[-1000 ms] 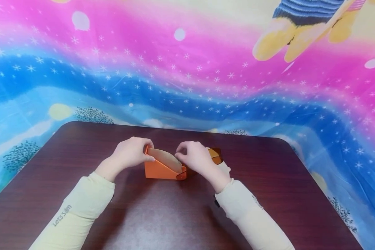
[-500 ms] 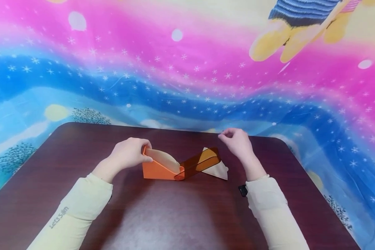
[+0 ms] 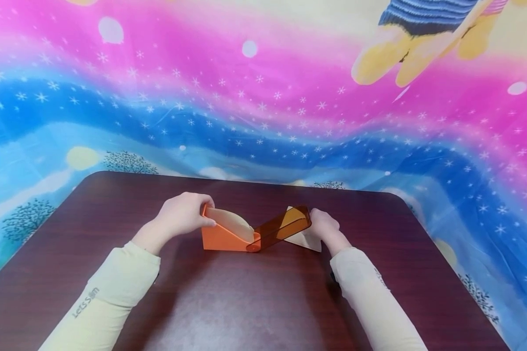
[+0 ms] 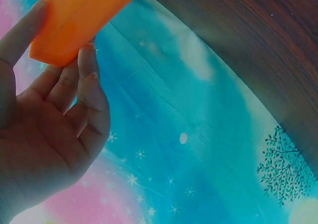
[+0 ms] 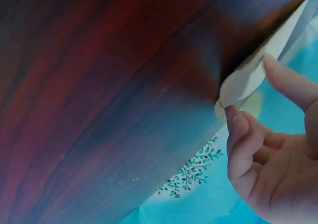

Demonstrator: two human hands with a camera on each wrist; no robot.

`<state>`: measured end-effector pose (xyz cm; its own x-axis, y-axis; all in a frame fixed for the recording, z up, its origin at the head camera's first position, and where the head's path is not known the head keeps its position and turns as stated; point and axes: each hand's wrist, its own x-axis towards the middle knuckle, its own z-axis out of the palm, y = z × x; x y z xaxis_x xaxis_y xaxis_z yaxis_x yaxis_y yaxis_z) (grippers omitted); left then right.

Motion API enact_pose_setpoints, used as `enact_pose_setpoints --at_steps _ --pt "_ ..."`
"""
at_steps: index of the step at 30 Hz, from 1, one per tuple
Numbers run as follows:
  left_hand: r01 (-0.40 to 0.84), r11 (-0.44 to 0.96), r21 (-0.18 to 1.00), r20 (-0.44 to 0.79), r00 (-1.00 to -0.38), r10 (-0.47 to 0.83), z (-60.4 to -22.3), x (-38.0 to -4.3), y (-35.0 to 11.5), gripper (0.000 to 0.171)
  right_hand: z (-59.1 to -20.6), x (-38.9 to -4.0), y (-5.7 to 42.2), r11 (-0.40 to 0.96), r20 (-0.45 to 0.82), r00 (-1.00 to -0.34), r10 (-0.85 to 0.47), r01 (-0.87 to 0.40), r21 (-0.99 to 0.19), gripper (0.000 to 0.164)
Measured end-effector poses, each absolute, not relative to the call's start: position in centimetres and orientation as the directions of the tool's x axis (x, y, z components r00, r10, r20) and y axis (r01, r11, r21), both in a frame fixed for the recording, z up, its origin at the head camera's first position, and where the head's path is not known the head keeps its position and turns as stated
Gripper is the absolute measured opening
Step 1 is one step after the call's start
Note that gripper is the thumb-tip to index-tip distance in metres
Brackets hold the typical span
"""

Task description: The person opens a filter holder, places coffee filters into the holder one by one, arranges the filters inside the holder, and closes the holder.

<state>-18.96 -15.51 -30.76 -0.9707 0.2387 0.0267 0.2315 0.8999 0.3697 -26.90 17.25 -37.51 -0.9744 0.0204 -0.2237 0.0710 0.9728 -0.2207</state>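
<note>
In the head view my left hand (image 3: 182, 213) grips the tall back end of an orange box (image 3: 223, 239), thumb on the near side and fingers behind. Cream paper coffee filters (image 3: 232, 222) stand upright in the box. Its brown see-through lid (image 3: 283, 229) is swung open to the right. Behind the lid is a loose cream coffee filter (image 3: 308, 241), partly covered by it. My right hand (image 3: 327, 225) is at that filter's right side. The right wrist view shows the thumb on the face of the filter (image 5: 243, 87) and fingertips at its lower edge, pinching it.
The dark wooden table (image 3: 237, 302) has rounded far corners. A colourful cloth backdrop (image 3: 228, 112) hangs close behind its far edge. The raised lid stands between the box and my right hand.
My right hand leaves the box, swings up and right past the lid, then comes down to the loose filter. The lid and filter come into view. My left hand stays on the box.
</note>
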Motion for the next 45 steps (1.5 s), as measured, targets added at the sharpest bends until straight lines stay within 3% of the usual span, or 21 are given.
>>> enact_pose_setpoints --at_steps 4,15,23,29,37,45 --pt "0.231 0.898 0.374 0.028 -0.971 0.238 -30.8 -19.0 -15.5 0.025 -37.5 -26.9 17.4 0.970 -0.216 -0.976 0.006 0.058 -0.235 0.042" --pt "0.239 0.896 0.376 0.030 -0.969 0.246 -30.6 -18.9 -15.4 0.025 -36.9 -27.0 17.9 0.955 -0.278 -0.961 0.001 0.083 -0.285 0.014" --pt "0.243 0.894 0.377 0.032 -0.968 0.250 -30.5 -18.8 -15.4 0.026 -35.5 -26.8 18.6 0.912 -0.227 -0.973 -0.050 0.048 -0.407 0.016" --pt "0.246 0.894 0.374 0.038 -0.967 0.251 -30.5 -18.8 -15.4 0.026 -33.0 -26.4 19.1 0.851 -0.174 -0.980 -0.097 0.009 -0.526 0.029" --pt "0.242 0.895 0.375 0.034 -0.968 0.247 -30.6 -18.9 -15.5 0.026 -30.1 -25.7 19.6 0.843 -0.080 -0.989 -0.128 -0.065 -0.534 0.036" --pt "0.241 0.896 0.372 0.031 -0.968 0.247 -30.6 -18.8 -15.5 0.025 -28.0 -24.7 20.0 0.828 -0.017 -0.989 -0.146 -0.113 -0.549 0.034"
